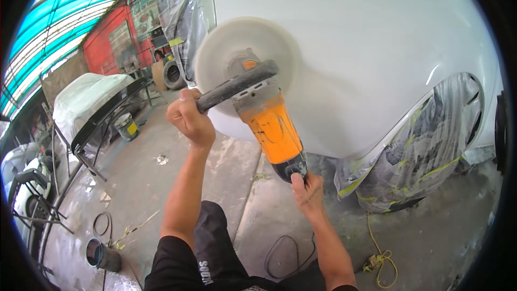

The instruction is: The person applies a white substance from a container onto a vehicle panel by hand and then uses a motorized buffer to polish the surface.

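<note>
An orange and black power polisher (276, 129) is held between both my hands against a white car body panel (371, 37). Its round pale pad (215, 48) looks smeared, as if spinning, and lies over the panel's left part. My left hand (191, 118) is closed round the end of the dark front handle (237, 85). At the rear, my right hand (308, 191) grips the polisher's black grip (291, 167), thumb on top. The fingers wrapped beneath that grip are mostly hidden.
Plastic sheeting with yellow-green tape covers the wheel (414, 151) at right and the car's edge (183, 11). A black bucket (103, 256), a dark cord (291, 253) and a yellow cord (385, 264) lie on the concrete. Left stand a paint can (126, 126) and a covered car (86, 99).
</note>
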The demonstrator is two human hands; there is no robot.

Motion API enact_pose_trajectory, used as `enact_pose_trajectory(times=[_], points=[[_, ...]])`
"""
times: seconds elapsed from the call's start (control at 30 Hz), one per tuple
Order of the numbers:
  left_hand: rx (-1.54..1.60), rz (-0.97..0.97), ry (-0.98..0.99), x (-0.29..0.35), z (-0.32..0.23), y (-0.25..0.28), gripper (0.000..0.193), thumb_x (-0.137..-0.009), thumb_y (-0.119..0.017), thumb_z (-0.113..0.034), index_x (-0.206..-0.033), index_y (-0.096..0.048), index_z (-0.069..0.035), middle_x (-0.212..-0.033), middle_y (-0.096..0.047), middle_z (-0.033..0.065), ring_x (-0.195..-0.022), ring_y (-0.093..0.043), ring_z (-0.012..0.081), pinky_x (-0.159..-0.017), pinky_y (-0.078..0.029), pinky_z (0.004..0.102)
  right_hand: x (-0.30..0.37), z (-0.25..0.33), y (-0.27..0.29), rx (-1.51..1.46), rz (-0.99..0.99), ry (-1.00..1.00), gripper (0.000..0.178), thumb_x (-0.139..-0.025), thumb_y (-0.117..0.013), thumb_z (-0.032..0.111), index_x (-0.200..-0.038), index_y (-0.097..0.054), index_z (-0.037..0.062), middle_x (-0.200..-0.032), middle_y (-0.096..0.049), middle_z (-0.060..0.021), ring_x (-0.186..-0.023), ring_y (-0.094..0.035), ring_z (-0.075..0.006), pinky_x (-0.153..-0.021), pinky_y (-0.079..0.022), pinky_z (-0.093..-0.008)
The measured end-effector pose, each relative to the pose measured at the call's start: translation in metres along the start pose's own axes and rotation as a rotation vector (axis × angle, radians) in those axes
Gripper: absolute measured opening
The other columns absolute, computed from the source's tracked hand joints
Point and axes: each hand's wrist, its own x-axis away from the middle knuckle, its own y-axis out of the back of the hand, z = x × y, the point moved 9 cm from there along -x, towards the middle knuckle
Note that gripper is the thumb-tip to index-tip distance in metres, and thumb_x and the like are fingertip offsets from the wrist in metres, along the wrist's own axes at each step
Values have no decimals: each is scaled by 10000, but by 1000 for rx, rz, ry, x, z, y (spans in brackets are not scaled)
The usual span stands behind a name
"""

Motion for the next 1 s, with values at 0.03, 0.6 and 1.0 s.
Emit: enact_pose_trajectory(times=[0.03,0.6,1.0], points=[[7,-3,0,1,0,-5,444,-993,-434,-246,-638,-529,3,-559,-543,50,-460,-439,108,-437,-313,285,2,-6,2,5,-4,4,594,-920,-608,529,-854,-620,-61,-614,-574,-158,-569,-571,-238,-559,-445,-409],[-247,-1,-124,24,15,-1,300,-947,-535,-170,-698,-594,-13,-643,-618,102,-669,-533,235,-694,-378,398,14,-5,16,80,-91,28,578,-932,-588,525,-825,-633,-41,-580,-570,-151,-534,-576,-212,-530,-453,-388],[-83,-71,-243,11,-7,-14,364,-956,-521,-155,-654,-584,38,-559,-532,82,-526,-467,128,-493,-328,328,9,-4,17,8,-121,18,449,-923,-596,388,-771,-600,-35,-563,-544,-123,-521,-549,-203,-512,-435,-388]])
